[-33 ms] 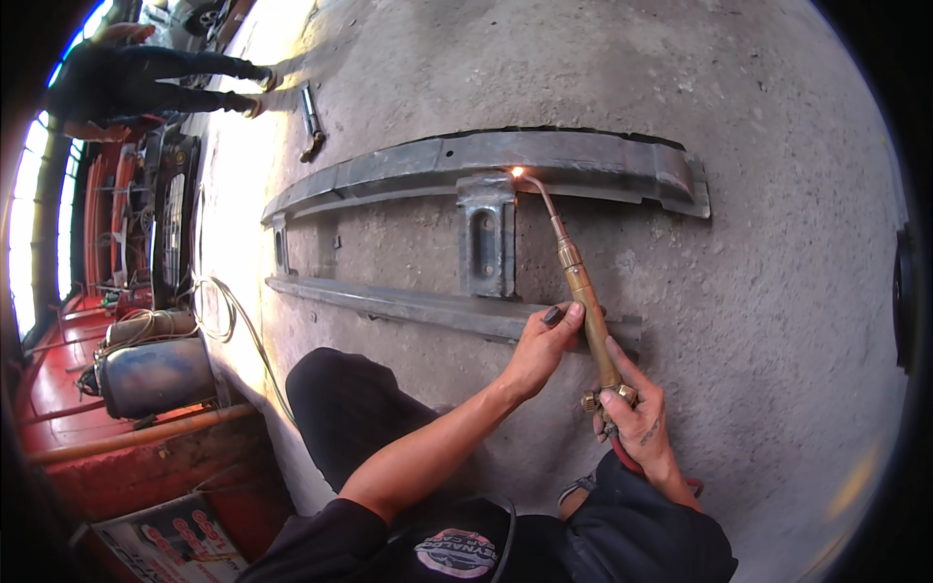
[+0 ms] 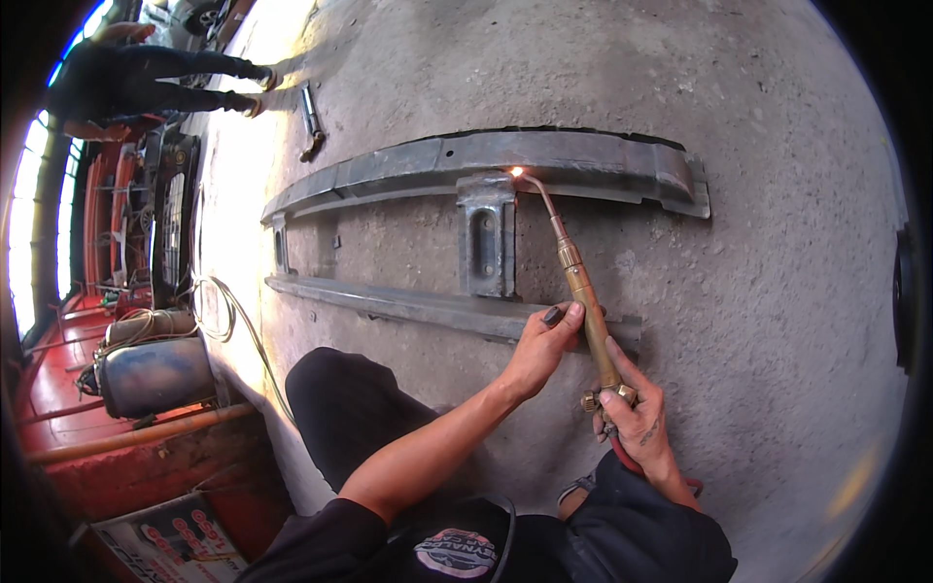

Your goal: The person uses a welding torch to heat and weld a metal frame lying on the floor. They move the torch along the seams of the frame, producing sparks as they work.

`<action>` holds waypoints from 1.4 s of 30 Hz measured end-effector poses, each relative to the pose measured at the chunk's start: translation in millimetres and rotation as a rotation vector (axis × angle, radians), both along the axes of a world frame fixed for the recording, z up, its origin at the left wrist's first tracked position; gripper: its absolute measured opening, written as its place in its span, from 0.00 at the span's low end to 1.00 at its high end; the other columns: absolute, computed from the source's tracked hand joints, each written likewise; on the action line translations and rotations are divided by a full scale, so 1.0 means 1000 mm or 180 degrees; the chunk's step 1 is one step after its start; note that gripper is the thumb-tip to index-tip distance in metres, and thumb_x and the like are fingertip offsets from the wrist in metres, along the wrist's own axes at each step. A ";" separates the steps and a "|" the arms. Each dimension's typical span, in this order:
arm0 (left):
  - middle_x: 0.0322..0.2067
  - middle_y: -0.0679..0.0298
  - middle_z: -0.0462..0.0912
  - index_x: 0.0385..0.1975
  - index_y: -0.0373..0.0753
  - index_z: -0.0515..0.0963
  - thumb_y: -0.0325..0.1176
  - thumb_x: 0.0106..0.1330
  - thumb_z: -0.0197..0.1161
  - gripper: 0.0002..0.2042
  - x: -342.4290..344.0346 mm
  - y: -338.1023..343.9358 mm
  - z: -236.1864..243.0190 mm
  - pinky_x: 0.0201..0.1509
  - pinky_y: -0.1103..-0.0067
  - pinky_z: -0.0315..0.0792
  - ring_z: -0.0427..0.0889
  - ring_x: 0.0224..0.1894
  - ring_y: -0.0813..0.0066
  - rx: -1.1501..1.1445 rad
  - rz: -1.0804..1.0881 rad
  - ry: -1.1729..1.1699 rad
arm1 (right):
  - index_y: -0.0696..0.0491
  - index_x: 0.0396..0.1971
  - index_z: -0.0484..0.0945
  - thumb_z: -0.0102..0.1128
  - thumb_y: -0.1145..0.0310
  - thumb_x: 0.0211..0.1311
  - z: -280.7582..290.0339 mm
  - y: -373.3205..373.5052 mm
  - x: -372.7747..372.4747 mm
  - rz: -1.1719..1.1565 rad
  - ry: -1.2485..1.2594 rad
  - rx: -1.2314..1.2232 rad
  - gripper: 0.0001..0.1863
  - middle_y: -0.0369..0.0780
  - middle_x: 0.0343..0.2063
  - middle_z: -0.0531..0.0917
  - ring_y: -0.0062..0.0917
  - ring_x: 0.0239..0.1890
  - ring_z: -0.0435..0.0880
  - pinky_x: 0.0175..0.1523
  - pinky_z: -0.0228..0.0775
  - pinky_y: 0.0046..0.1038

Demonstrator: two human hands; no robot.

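My right hand is closed around the rear of a brass gas torch, by its valve knobs. A red hose runs back from it. The torch's bent tip meets a bright flame at the joint between a long curved grey metal beam and a slotted metal bracket. My left hand is closed on a dark cylindrical object, whose rest is hidden. Its thumb is against the torch's body. Under both hands passes a second, lower metal bar, to which the bracket reaches down.
On the concrete floor past the beam lies a metal tool. A person stands at far left. Cables trail along the left, beside a blue-grey tank on a red platform. My bent knee is near the lower bar.
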State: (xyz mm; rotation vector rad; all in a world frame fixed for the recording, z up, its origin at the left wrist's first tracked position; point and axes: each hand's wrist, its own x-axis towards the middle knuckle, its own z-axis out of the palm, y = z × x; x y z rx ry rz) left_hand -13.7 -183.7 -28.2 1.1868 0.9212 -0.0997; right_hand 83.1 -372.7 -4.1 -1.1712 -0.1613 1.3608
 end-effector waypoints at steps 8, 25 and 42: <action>0.48 0.57 0.86 0.60 0.31 0.79 0.52 0.84 0.47 0.27 0.001 0.000 0.000 0.64 0.68 0.72 0.83 0.54 0.68 0.0015 -0.0002 0.0029 | 0.51 0.77 0.63 0.54 0.77 0.66 0.002 0.003 0.000 0.0030 -0.0106 -0.0130 0.38 0.37 0.29 0.82 0.18 0.22 0.81 0.26 0.76 0.22; 0.46 0.57 0.87 0.59 0.31 0.79 0.51 0.84 0.46 0.27 0.003 0.001 0.002 0.64 0.67 0.73 0.84 0.52 0.67 0.0005 -0.0016 0.0031 | 0.48 0.78 0.64 0.60 0.80 0.65 0.006 0.005 0.001 0.0100 -0.0209 -0.0228 0.40 0.35 0.28 0.83 0.15 0.23 0.80 0.28 0.76 0.22; 0.46 0.56 0.87 0.59 0.30 0.79 0.50 0.84 0.47 0.27 0.004 0.000 0.006 0.64 0.67 0.74 0.85 0.53 0.66 -0.0015 0.0054 0.0026 | 0.48 0.78 0.64 0.62 0.79 0.66 0.000 0.005 -0.004 0.0058 -0.0223 -0.0176 0.40 0.34 0.27 0.83 0.14 0.22 0.79 0.27 0.75 0.21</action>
